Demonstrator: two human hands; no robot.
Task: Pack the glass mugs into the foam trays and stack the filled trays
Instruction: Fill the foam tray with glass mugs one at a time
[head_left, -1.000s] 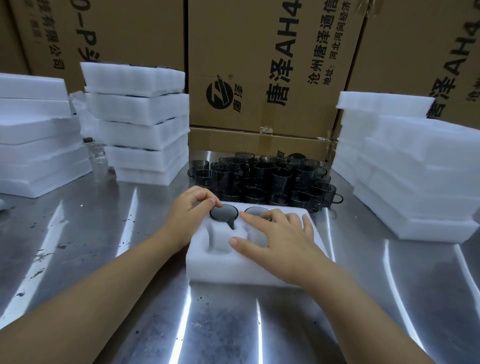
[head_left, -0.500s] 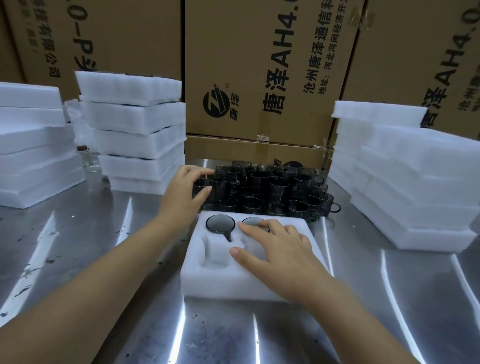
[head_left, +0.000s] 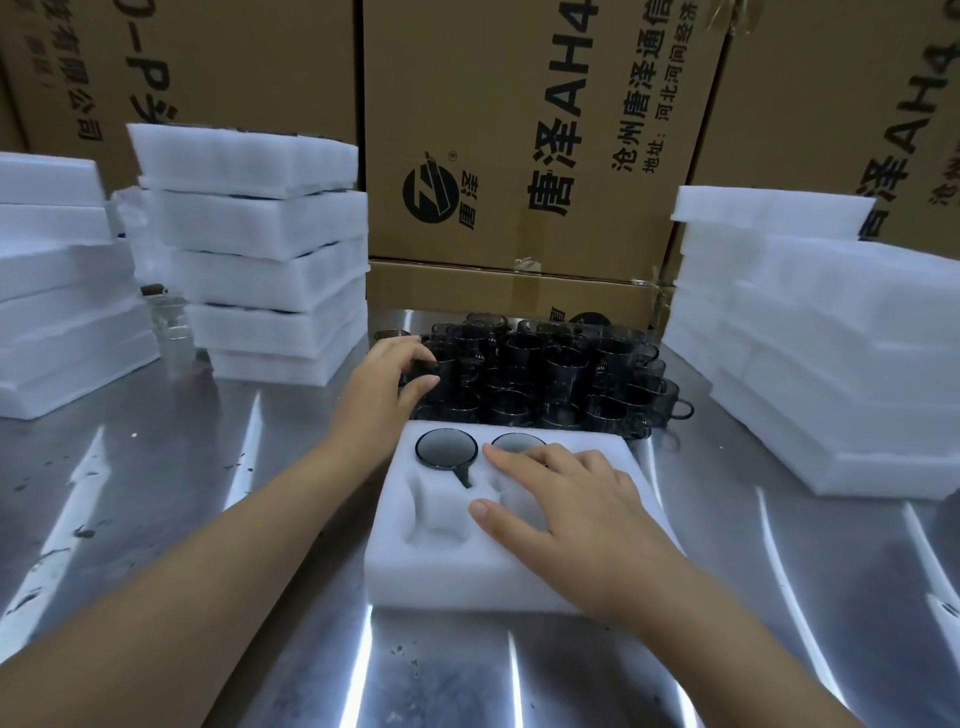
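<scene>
As the left hand (head_left: 387, 387) curls fingers and thumb round a dark glass mug (head_left: 442, 370) at the cluster's (head_left: 563, 374) left edge, two seated mugs (head_left: 445, 449) fill the foam tray's (head_left: 415, 582) far pockets. Next, probably: seat it in a near pocket. The right hand (head_left: 576, 504) lies flat on the tray. The carton (head_left: 519, 104) reads "唐泽 AH4".

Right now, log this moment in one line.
left hand: at loose mugs, grip unclear | right hand: flat on tray | packed mugs: two, far slots
</scene>
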